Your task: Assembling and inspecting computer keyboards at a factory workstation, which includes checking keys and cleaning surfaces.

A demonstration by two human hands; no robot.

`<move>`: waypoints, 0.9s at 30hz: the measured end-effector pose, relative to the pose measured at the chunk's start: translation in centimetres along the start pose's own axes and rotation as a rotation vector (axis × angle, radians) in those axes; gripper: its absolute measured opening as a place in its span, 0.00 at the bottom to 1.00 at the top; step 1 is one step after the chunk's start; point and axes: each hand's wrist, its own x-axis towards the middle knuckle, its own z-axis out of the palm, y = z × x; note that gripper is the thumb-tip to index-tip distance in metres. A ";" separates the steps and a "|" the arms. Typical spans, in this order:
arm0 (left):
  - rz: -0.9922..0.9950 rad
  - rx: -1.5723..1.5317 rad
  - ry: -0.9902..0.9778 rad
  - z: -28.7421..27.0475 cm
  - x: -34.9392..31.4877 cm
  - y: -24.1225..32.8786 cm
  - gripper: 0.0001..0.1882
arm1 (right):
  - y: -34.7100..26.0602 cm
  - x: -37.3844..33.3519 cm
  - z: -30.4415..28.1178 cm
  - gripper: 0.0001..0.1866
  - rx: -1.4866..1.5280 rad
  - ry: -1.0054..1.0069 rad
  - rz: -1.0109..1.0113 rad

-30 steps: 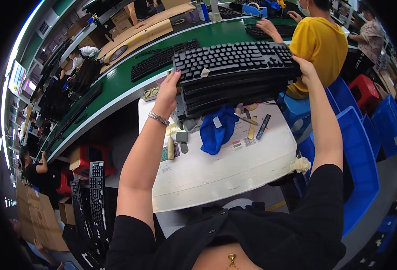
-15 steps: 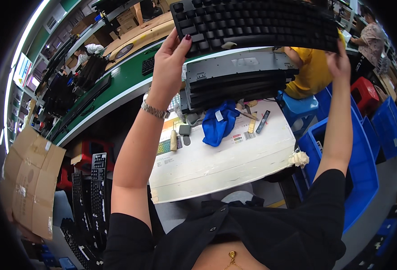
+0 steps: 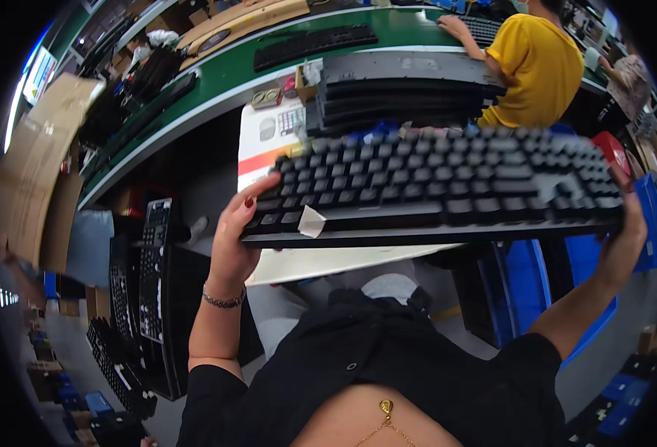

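Observation:
A black keyboard [image 3: 418,179] spans the space in front of me above the white work surface, its keys facing up toward me. My left hand [image 3: 240,223] grips its left end, thumb on the front edge by the corner. At the opposite end my right hand [image 3: 626,223] is closed round the right edge. A small pale tag [image 3: 312,222] sits on the keyboard near its lower left. Behind it, several dark keyboard-like panels are stacked [image 3: 410,93], the top one showing a grey flat face. Most of the blue cloth is hidden behind the keyboard.
A green conveyor bench [image 3: 224,82] runs across the back with another black keyboard [image 3: 315,46] on it. A person in yellow [image 3: 540,67] works there at the right. Keyboards [image 3: 153,268] stand at my left beside a cardboard box [image 3: 42,171]; blue bins [image 3: 518,287] are at right.
Both hands have brought the keyboard down and nearer, from high in the view to over the work surface. My view has shifted, showing more of the bench and the person in yellow.

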 end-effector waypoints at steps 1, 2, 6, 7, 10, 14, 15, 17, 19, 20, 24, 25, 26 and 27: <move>-0.150 -0.088 -0.025 -1.0 -1.5 -0.5 0.25 | -0.6 -1.8 1.3 0.23 -0.136 -0.006 0.149; -0.155 -0.089 -0.007 -1.9 -3.0 -1.3 0.25 | -0.2 -3.0 3.4 0.20 -0.125 0.006 0.186; -0.465 -0.050 0.188 -5.6 -8.0 -5.8 0.30 | 1.9 -5.8 10.7 0.19 -0.206 -0.184 0.463; -0.477 -0.065 0.198 -6.0 -8.5 -6.5 0.30 | 3.0 -5.9 11.8 0.20 -0.238 -0.238 0.493; -0.585 -0.057 0.393 -6.9 -9.6 -7.9 0.33 | 6.7 -5.3 15.1 0.24 -0.318 -0.387 0.541; -0.474 -0.054 0.296 -10.0 -11.2 -10.4 0.34 | 10.0 -4.9 17.1 0.26 -0.370 -0.448 0.565; -0.409 0.454 0.251 -9.5 -10.8 -9.8 0.31 | 10.6 -4.6 17.4 0.27 -0.365 -0.425 0.573; -0.166 1.091 0.253 -7.9 -10.6 -8.9 0.27 | 11.0 -3.8 17.9 0.27 -0.371 -0.424 0.564; -0.008 1.213 0.344 -6.8 -10.3 -8.9 0.26 | 10.7 -3.7 17.5 0.27 -0.383 -0.482 0.569; 0.191 1.048 0.343 -6.6 -10.1 -9.2 0.25 | 10.4 -3.8 17.2 0.26 -0.392 -0.509 0.575; 0.367 0.733 0.313 -6.0 -10.2 -10.8 0.26 | 8.3 -5.1 17.0 0.24 -0.790 -0.472 0.146; 0.362 0.664 0.289 -5.9 -10.4 -11.2 0.26 | 7.6 -5.5 17.2 0.23 -0.960 -0.421 -0.078; 0.358 0.596 0.266 -6.0 -10.9 -11.5 0.27 | 6.9 -5.8 17.6 0.22 -1.116 -0.365 -0.308; 0.349 0.595 0.275 -6.1 -11.3 -11.9 0.27 | 4.4 -6.7 19.0 0.18 -0.897 -0.388 -0.235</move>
